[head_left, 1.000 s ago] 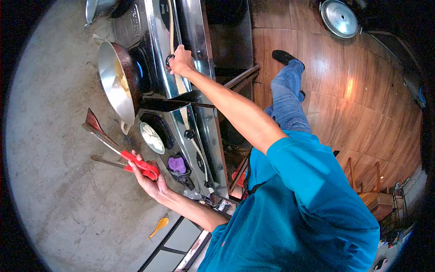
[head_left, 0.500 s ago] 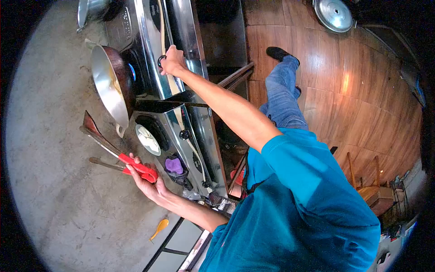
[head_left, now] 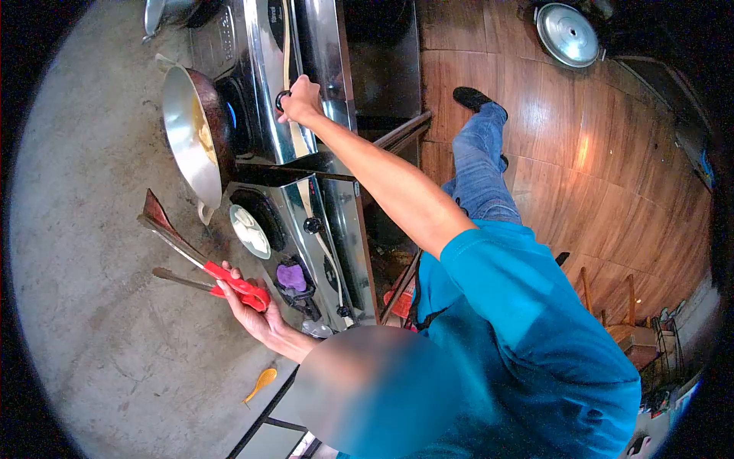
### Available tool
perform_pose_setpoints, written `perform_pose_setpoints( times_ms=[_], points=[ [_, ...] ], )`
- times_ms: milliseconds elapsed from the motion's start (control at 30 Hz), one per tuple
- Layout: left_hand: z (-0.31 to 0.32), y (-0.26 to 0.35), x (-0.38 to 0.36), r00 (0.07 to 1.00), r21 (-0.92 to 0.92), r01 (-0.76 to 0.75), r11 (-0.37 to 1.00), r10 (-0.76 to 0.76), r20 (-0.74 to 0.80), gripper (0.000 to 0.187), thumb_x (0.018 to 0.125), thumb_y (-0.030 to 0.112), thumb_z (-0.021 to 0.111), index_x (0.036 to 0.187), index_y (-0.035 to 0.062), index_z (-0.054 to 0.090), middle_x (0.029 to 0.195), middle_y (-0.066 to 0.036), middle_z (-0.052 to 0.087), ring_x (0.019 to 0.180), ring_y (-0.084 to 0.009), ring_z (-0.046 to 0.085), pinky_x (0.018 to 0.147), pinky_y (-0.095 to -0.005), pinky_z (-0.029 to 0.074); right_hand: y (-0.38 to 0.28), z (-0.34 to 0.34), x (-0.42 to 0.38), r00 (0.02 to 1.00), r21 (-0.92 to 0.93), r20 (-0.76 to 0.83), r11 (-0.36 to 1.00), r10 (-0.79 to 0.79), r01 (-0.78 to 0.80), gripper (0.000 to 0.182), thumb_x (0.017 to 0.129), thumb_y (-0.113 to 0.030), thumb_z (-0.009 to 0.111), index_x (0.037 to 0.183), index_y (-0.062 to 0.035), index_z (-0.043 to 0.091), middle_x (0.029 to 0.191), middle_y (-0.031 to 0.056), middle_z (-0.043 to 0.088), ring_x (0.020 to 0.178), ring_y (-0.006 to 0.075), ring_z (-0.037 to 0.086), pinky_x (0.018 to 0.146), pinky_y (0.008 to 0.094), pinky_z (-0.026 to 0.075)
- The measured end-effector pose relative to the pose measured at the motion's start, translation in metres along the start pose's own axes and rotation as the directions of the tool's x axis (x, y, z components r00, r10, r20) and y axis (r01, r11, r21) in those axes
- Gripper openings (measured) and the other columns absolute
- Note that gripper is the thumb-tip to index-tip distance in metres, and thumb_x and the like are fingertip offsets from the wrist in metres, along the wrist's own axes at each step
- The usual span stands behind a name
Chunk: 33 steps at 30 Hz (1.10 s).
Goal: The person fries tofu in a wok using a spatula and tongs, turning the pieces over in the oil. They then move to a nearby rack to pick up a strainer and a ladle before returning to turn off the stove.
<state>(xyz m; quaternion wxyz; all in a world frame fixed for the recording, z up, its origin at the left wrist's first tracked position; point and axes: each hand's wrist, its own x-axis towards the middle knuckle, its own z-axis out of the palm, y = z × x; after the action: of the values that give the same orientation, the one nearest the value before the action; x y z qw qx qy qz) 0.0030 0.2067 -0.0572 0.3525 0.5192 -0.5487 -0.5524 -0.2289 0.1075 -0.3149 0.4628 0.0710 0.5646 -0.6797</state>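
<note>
My right hand (head_left: 302, 99) is closed around a black stove knob (head_left: 284, 101) on the steel front of the gas stove (head_left: 269, 84). My left hand (head_left: 251, 310) grips the red handles of metal tongs (head_left: 180, 243). The tongs' two arms are apart, one ending in a wide flat blade, with nothing between them. A deep wok (head_left: 181, 130) sits on the burner, with a blue flame below it. Inside it are yellowish liquid and pale food (head_left: 205, 141). Beside the wok is a pale bowl (head_left: 265, 255) holding white pieces.
A purple cloth or sponge (head_left: 290, 277) lies on dark material near the bowl. An orange spoon (head_left: 264, 380) is against the grey surface. Another pot (head_left: 170, 14) stands beyond the wok. A lidded pot (head_left: 567, 34) and a wooden stool (head_left: 633, 336) are across the brown floor.
The view has shifted slightly, and more of the food inside the wok shows. Both hands keep their grips on the knob and the tongs.
</note>
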Motion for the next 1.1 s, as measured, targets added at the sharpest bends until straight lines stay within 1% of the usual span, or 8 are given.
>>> perform_pose_setpoints(
  times_ms=[367, 400, 533, 600, 733, 867, 1000, 1100],
  points=[
    [-0.002, -0.007, -0.004, 0.999, -0.057, -0.009, 0.998, 0.006, -0.049, 0.046, 0.091, 0.031, 0.058, 0.127, 0.0044, 0.046, 0.096, -0.003, 0.063, 0.077, -0.005, 0.056, 0.058, -0.023, 0.047, -0.003, 0.0, -0.004, 1.0, 0.096, -0.002, 0.995, -0.022, 0.022, 0.028, 0.077, 0.0, 0.062, 0.096, 0.0095, 0.045, 0.082, 0.0246, 0.062, 0.057, 0.0318, 0.066, 0.046, 0.0369, 0.058],
    [0.022, -0.006, -0.009, 0.975, -0.087, -0.036, 0.996, 0.016, -0.222, 0.046, 0.09, 0.03, 0.059, 0.126, 0.0038, 0.047, 0.092, -0.004, 0.062, 0.07, -0.005, 0.056, 0.051, -0.0222, 0.045, 0.008, 0.004, 0.005, 0.999, 0.063, 0.023, 0.998, -0.032, 0.031, 0.028, 0.079, -0.005, 0.062, 0.097, 0.0076, 0.045, 0.084, 0.0233, 0.061, 0.055, 0.0308, 0.066, 0.046, 0.037, 0.057],
    [0.01, -0.014, -0.005, 0.994, -0.148, 0.004, 0.989, -0.02, -0.111, 0.037, 0.092, 0.024, 0.057, 0.12, 0.0023, 0.051, 0.084, -0.006, 0.062, 0.047, -0.0041, 0.047, 0.036, -0.018, 0.036, 0.012, -0.012, -0.002, 0.998, -0.018, -0.029, 0.998, -0.063, 0.063, 0.05, 0.08, -0.03, 0.068, 0.111, 0.0027, 0.046, 0.091, 0.0216, 0.061, 0.066, 0.0289, 0.067, 0.053, 0.0371, 0.055],
    [0.005, -0.021, -0.007, 0.994, -0.154, 0.009, 0.988, -0.025, -0.104, 0.036, 0.092, 0.023, 0.057, 0.121, 0.0021, 0.05, 0.083, -0.005, 0.062, 0.046, -0.003, 0.045, 0.036, -0.0177, 0.035, 0.032, -0.031, 0.0, 0.936, -0.362, -0.095, 0.887, -0.34, 0.285, 0.043, 0.081, -0.029, 0.066, 0.11, -0.0009, 0.05, 0.09, 0.0169, 0.063, 0.077, 0.0275, 0.066, 0.064, 0.0366, 0.053],
    [0.01, -0.031, -0.009, 0.992, -0.166, 0.041, 0.985, -0.06, -0.109, 0.032, 0.091, 0.023, 0.06, 0.115, 0.0038, 0.054, 0.08, -0.004, 0.063, 0.046, -0.0018, 0.044, 0.038, -0.0164, 0.029, 0.024, -0.073, -0.063, 0.863, -0.322, 0.391, 0.83, -0.321, 0.455, 0.039, 0.083, -0.029, 0.066, 0.11, -0.0052, 0.052, 0.077, 0.0063, 0.062, 0.073, 0.0176, 0.06, 0.066, 0.0313, 0.049],
    [0.021, -0.046, -0.008, 0.99, -0.192, 0.07, 0.979, -0.091, -0.107, 0.025, 0.089, 0.019, 0.062, 0.107, 0.002, 0.059, 0.08, -0.003, 0.064, 0.063, -0.0037, 0.052, 0.053, -0.0187, 0.037, -0.053, -0.063, -0.19, 0.628, -0.235, 0.777, 0.945, 0.043, 0.226, 0.034, 0.092, -0.018, 0.057, 0.12, -0.0031, 0.046, 0.086, 0.005, 0.059, 0.079, 0.0105, 0.057, 0.066, 0.0234, 0.046],
    [0.04, -0.052, -0.01, 0.985, -0.239, -0.07, 0.968, 0.03, -0.167, 0.03, 0.087, 0.018, 0.063, 0.109, -0.0023, 0.057, 0.08, -0.004, 0.063, 0.076, -0.0085, 0.058, 0.064, -0.0237, 0.046, -0.076, -0.047, -0.242, 0.471, -0.277, 0.877, 0.899, 0.093, 0.339, 0.046, 0.089, -0.009, 0.057, 0.13, -0.0047, 0.036, 0.101, 0.0082, 0.055, 0.087, 0.013, 0.056, 0.081, 0.0288, 0.046],
    [0.041, -0.046, -0.012, 0.989, -0.31, -0.05, 0.949, 0.004, -0.149, 0.023, 0.086, 0.019, 0.066, 0.096, -0.0003, 0.058, 0.074, 0.001, 0.057, 0.064, -0.0065, 0.053, 0.057, -0.0229, 0.045, -0.08, -0.033, -0.249, 0.305, -0.273, 0.945, 0.792, 0.116, 0.546, 0.067, 0.079, -0.007, 0.064, 0.133, -0.0043, 0.025, 0.097, 0.0078, 0.054, 0.087, 0.014, 0.055, 0.08, 0.0298, 0.046]
  ],
)
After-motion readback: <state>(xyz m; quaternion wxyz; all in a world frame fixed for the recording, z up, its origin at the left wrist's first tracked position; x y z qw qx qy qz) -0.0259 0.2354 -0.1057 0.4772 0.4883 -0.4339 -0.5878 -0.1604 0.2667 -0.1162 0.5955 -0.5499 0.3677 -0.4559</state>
